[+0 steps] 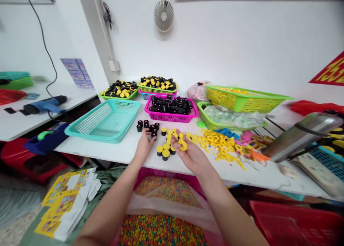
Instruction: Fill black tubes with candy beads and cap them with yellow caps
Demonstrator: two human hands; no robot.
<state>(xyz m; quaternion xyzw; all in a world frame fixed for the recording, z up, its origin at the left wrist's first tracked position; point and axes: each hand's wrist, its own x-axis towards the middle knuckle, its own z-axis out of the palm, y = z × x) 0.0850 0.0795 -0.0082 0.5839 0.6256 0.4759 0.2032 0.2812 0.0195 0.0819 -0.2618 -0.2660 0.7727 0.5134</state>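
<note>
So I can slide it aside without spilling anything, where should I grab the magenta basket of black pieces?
Probably by the near long rim of the magenta basket, coming from your side, gripping towards both ends. That rim faces you and its lip is easy to hook, while the black pieces heap up in the middle.

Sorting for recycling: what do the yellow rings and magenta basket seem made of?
The yellow rings look like moulded plastic, from their even colour and sheen, though rubber is possible. The magenta basket looks like rigid moulded plastic, with an even lattice wall.
</note>
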